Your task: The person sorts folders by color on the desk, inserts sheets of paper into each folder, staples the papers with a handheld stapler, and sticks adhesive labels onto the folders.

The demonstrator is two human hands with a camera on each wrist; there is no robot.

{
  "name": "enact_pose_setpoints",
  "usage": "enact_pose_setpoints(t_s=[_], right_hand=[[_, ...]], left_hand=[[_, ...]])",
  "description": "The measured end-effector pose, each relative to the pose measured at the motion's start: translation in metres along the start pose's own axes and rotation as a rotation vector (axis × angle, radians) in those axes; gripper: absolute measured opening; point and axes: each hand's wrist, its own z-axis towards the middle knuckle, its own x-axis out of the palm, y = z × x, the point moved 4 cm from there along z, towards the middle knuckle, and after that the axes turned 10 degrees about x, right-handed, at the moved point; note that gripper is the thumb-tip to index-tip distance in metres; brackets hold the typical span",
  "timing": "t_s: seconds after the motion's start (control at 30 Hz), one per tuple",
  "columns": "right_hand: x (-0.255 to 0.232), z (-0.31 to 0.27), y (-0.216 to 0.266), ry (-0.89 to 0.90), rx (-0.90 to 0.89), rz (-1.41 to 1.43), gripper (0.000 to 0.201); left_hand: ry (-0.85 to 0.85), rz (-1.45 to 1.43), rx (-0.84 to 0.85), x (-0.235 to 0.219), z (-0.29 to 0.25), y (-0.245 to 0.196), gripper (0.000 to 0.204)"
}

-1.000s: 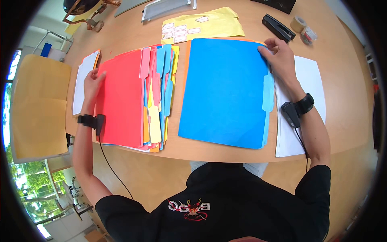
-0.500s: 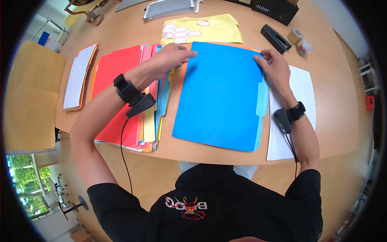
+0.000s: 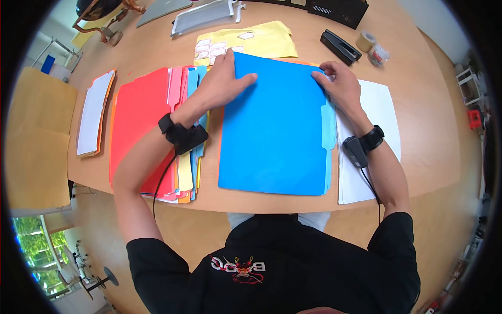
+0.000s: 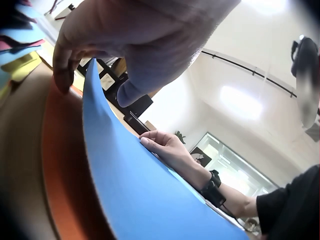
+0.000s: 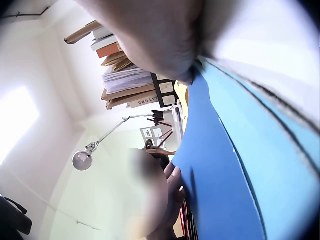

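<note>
A blue file folder (image 3: 274, 136) lies in front of the person, with lighter blue tabs along its right side. At its top left corner is the left hand (image 3: 222, 81), its fingers curled behind the edge and the thumb over the front. In the left wrist view this corner stands raised above an orange folder (image 4: 65, 150). The right hand (image 3: 342, 86) pinches the top right corner between thumb and fingers. Left of the blue folder is a stack of red, yellow and blue folders (image 3: 138, 120), partly covered by the left forearm.
White paper (image 3: 384, 110) lies under the right forearm; another white-topped pile (image 3: 93, 118) sits at far left. Behind are a yellow sheet with labels (image 3: 261, 42), a black stapler (image 3: 340, 46), a tape roll (image 3: 366, 41) and a clear container (image 3: 378, 55).
The left hand has moved right, from the red folder stack to the blue folder's top left corner, which is now lifted. The right hand stays at the top right corner.
</note>
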Motion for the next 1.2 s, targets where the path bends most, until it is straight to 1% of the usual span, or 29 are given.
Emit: enact_pose_setpoints(t_s=[0.07,0.1,0.17,0.2,0.23,0.3,0.33,0.37,0.43,0.47,0.5,0.53,0.57,0.6,0.63,0.7,0.73,0.77,0.83,0.9,0.93,1.0,1.07,1.13,1.17,1.2], right_hand=[[-0.002,-0.001,0.002,0.000,0.009,-0.006,0.042],[-0.002,-0.001,0.003,0.005,0.012,-0.013,0.042],[-0.001,0.000,0.001,0.006,0.012,-0.016,0.041],[-0.001,0.000,0.000,0.006,0.009,-0.014,0.041],[-0.001,0.000,0.001,0.007,0.007,-0.018,0.041],[-0.001,-0.001,0.001,0.008,0.021,-0.003,0.042],[-0.001,-0.001,0.001,0.008,0.022,-0.005,0.042],[-0.001,-0.001,0.001,0.012,0.026,-0.001,0.041],[-0.001,0.000,0.001,0.021,0.028,-0.004,0.041],[-0.001,-0.001,0.001,0.010,0.015,-0.007,0.042],[-0.001,0.000,0.002,-0.003,0.000,-0.009,0.042],[0.000,0.001,0.002,0.000,-0.004,-0.011,0.042],[0.000,0.001,0.000,-0.024,0.047,0.089,0.041],[0.000,0.001,-0.003,-0.048,0.100,0.189,0.040],[0.001,0.003,-0.006,-0.048,0.100,0.187,0.040],[0.003,0.007,-0.013,0.050,0.072,0.591,0.035],[0.003,0.004,-0.009,0.094,0.077,0.679,0.030],[0.004,0.005,-0.011,0.093,0.077,0.675,0.030],[0.010,0.008,-0.015,0.160,0.062,0.799,0.029],[0.013,0.010,-0.019,0.179,0.068,0.819,0.029],[0.013,0.009,-0.016,0.199,0.075,0.840,0.028],[0.011,0.005,-0.008,0.191,0.055,0.830,0.028],[0.009,0.003,-0.005,0.180,0.038,0.823,0.027],[0.006,0.004,-0.008,0.126,0.047,0.784,0.026],[0.005,0.006,-0.008,0.125,0.046,0.782,0.026],[-0.001,0.008,-0.007,0.044,-0.015,0.808,0.026]], left_hand=[[-0.248,0.238,0.185,0.000,-0.011,-0.011,0.081],[-0.245,0.235,0.188,0.002,-0.013,-0.012,0.081],[0.011,0.227,0.263,0.008,-0.015,-0.021,0.073],[0.078,0.094,0.255,0.009,-0.014,-0.022,0.065],[0.075,0.090,0.255,0.010,-0.013,-0.021,0.065],[-0.111,0.033,0.189,0.005,-0.011,-0.014,0.064],[-0.272,0.098,0.278,-0.004,-0.007,-0.017,0.062],[-0.272,0.095,0.277,-0.006,-0.005,-0.016,0.062],[-0.359,-0.616,0.143,-0.013,-0.003,-0.009,0.060],[-0.286,-0.731,0.132,-0.010,0.005,0.003,0.054],[-0.291,-0.734,0.131,-0.006,0.009,0.011,0.054],[-0.302,-0.863,0.106,-0.004,0.011,0.014,0.052],[-0.309,-0.993,0.081,-0.001,0.012,0.018,0.050],[-0.337,-1.059,0.027,0.004,0.011,0.022,0.046],[-0.336,-1.061,0.027,0.004,0.011,0.022,0.046],[-0.371,-1.065,-0.047,0.006,0.010,0.025,0.042],[-0.370,-1.069,-0.045,0.006,0.009,0.023,0.042],[-0.382,-1.073,-0.035,0.005,0.006,0.021,0.040],[-0.395,-1.078,-0.025,0.005,0.007,0.021,0.038],[-0.513,-0.997,0.066,-0.001,0.010,0.024,0.035],[-0.514,-0.998,0.066,-0.004,0.008,0.023,0.035],[-0.482,-1.185,0.005,-0.005,0.007,0.023,0.032],[-0.481,-1.215,0.020,0.001,0.011,0.029,0.030],[-0.478,-1.247,0.033,0.006,0.013,0.033,0.029],[-0.480,-1.223,0.019,0.007,0.013,0.034,0.028],[-0.481,-1.199,0.004,0.008,0.013,0.036,0.027]])
